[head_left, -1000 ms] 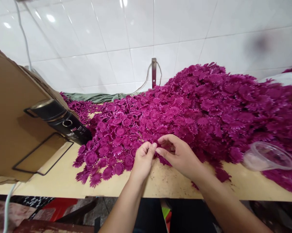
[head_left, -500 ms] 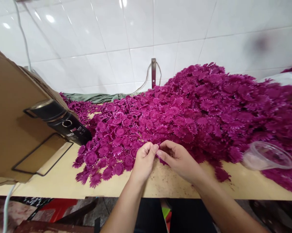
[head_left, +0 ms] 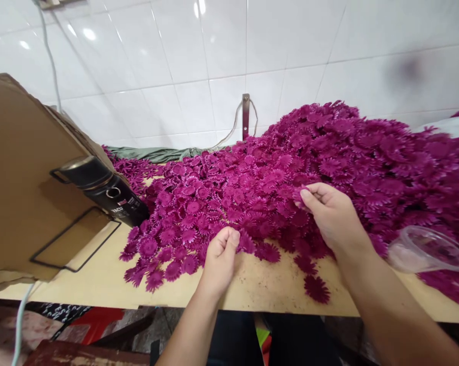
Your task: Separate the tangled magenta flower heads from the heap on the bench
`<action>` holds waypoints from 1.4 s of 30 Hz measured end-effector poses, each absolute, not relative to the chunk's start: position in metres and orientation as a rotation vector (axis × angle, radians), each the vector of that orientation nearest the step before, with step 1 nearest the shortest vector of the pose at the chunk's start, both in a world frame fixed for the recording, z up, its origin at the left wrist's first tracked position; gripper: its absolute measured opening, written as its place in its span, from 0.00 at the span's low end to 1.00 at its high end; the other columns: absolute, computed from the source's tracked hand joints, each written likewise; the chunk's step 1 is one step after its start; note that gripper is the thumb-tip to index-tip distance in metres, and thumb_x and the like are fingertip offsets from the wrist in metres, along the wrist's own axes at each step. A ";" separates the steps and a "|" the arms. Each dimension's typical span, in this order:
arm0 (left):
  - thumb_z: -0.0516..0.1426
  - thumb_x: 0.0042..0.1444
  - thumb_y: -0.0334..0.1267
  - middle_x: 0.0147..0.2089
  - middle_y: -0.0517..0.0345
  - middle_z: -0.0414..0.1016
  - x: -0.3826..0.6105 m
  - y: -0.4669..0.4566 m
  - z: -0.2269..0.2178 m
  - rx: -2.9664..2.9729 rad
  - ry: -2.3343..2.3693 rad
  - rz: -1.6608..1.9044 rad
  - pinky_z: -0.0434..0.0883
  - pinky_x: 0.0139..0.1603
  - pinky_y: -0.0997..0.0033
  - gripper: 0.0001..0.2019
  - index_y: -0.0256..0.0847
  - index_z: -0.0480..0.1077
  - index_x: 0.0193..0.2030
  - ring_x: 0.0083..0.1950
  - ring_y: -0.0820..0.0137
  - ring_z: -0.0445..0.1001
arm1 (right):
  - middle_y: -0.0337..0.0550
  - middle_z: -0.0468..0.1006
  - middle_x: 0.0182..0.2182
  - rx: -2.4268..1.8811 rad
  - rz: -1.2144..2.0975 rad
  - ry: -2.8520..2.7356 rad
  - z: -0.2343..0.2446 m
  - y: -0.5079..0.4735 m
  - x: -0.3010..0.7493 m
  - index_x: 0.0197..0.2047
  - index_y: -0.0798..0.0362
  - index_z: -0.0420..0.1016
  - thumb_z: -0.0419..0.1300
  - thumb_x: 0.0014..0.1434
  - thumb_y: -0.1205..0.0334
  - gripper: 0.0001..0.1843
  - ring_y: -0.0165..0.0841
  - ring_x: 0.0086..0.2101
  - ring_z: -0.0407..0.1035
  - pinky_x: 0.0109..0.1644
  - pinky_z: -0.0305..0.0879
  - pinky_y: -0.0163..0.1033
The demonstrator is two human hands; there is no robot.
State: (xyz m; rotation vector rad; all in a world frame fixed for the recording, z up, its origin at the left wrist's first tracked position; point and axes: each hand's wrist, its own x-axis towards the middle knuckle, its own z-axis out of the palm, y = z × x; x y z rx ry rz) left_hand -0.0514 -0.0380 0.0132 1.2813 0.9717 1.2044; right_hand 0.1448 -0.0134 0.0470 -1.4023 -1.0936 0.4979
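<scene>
A big heap of magenta cloth flower heads (head_left: 328,157) covers the back and right of a pale wooden table (head_left: 99,284). My left hand (head_left: 219,259) rests at the heap's front edge with its fingers curled into a pinch; a flower seems to be held in it, though most of it is hidden. My right hand (head_left: 330,216) is farther back on the heap, fingertips pinched on a flower head (head_left: 298,195). Loose flower heads (head_left: 316,287) lie on the bare table between my arms.
A brown cardboard box (head_left: 19,183) stands at the left with a black cylindrical device (head_left: 103,190) leaning against it. A clear plastic cup (head_left: 427,249) lies on its side at the right. White tiled wall behind, with a cable and a metal bracket (head_left: 246,114).
My right hand has moved away from my left, up and to the right onto the heap, and pinched a flower there. My left hand stayed at the heap's front edge.
</scene>
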 end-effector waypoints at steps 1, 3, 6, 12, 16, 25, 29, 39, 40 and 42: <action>0.55 0.46 0.58 0.20 0.66 0.54 -0.051 -0.037 0.013 1.276 0.961 1.191 0.55 0.26 0.75 0.22 0.40 0.59 0.21 0.24 0.76 0.52 | 0.41 0.72 0.27 -1.411 0.470 -1.129 0.050 -0.011 0.147 0.30 0.52 0.69 0.57 0.48 0.63 0.04 0.32 0.28 0.66 0.34 0.65 0.40; 0.57 0.45 0.56 0.21 0.66 0.56 -0.049 -0.035 0.013 1.285 0.937 1.161 0.56 0.27 0.76 0.20 0.39 0.62 0.23 0.25 0.76 0.53 | 0.48 0.73 0.37 -1.445 0.324 -1.217 0.054 -0.011 0.142 0.37 0.54 0.70 0.59 0.47 0.64 0.12 0.37 0.37 0.68 0.42 0.66 0.45; 0.57 0.46 0.55 0.20 0.66 0.56 -0.044 -0.030 0.012 1.276 0.947 1.155 0.56 0.26 0.76 0.20 0.39 0.62 0.22 0.24 0.76 0.54 | 0.52 0.72 0.45 -1.465 0.223 -1.413 0.054 -0.024 0.120 0.44 0.54 0.70 0.59 0.50 0.59 0.17 0.42 0.46 0.66 0.50 0.62 0.51; 0.55 0.46 0.55 0.20 0.66 0.55 -0.038 -0.025 0.005 1.243 1.018 1.221 0.58 0.27 0.76 0.20 0.40 0.59 0.20 0.24 0.76 0.54 | 0.44 0.75 0.32 -1.228 1.071 -1.515 0.029 -0.047 0.082 0.37 0.54 0.69 0.57 0.49 0.62 0.10 0.33 0.34 0.70 0.40 0.67 0.41; 0.52 0.49 0.55 0.20 0.66 0.54 -0.038 -0.025 0.002 1.354 1.071 1.213 0.58 0.26 0.75 0.20 0.40 0.58 0.20 0.24 0.76 0.54 | 0.37 0.71 0.22 -1.200 1.169 -1.401 0.022 -0.038 0.082 0.27 0.54 0.67 0.57 0.46 0.64 0.04 0.28 0.25 0.66 0.32 0.65 0.36; 0.51 0.52 0.54 0.20 0.63 0.58 -0.048 -0.033 0.012 1.475 1.138 1.331 0.61 0.27 0.75 0.20 0.41 0.58 0.19 0.24 0.74 0.59 | 0.44 0.76 0.25 -1.510 0.315 -1.345 0.032 -0.016 0.102 0.27 0.54 0.71 0.51 0.51 0.68 0.08 0.35 0.29 0.70 0.38 0.66 0.43; 0.51 0.51 0.55 0.21 0.64 0.59 -0.054 -0.033 0.015 1.394 1.142 1.309 0.61 0.27 0.75 0.20 0.41 0.59 0.20 0.24 0.74 0.58 | 0.47 0.77 0.28 -1.533 0.182 -1.227 0.044 -0.002 0.129 0.35 0.56 0.74 0.52 0.51 0.66 0.11 0.36 0.28 0.71 0.36 0.68 0.44; 0.49 0.56 0.47 0.23 0.64 0.56 -0.037 -0.027 0.007 1.505 1.042 1.170 0.59 0.28 0.76 0.16 0.40 0.58 0.23 0.26 0.75 0.56 | 0.49 0.78 0.40 -1.324 0.815 -1.547 0.033 -0.041 0.092 0.47 0.55 0.71 0.56 0.52 0.59 0.19 0.37 0.41 0.71 0.46 0.67 0.45; 0.48 0.56 0.46 0.23 0.64 0.57 -0.037 -0.027 0.006 1.527 1.036 1.159 0.59 0.28 0.76 0.15 0.40 0.59 0.23 0.26 0.75 0.57 | 0.47 0.79 0.37 -1.281 0.943 -1.517 0.028 -0.044 0.088 0.44 0.55 0.73 0.55 0.52 0.60 0.17 0.36 0.38 0.72 0.44 0.68 0.43; 0.48 0.57 0.44 0.23 0.63 0.59 -0.037 -0.027 0.002 1.600 1.048 1.133 0.60 0.29 0.75 0.15 0.40 0.60 0.23 0.27 0.74 0.59 | 0.45 0.79 0.32 -1.204 1.087 -1.454 0.022 -0.047 0.086 0.37 0.55 0.74 0.56 0.50 0.61 0.12 0.35 0.35 0.72 0.40 0.68 0.40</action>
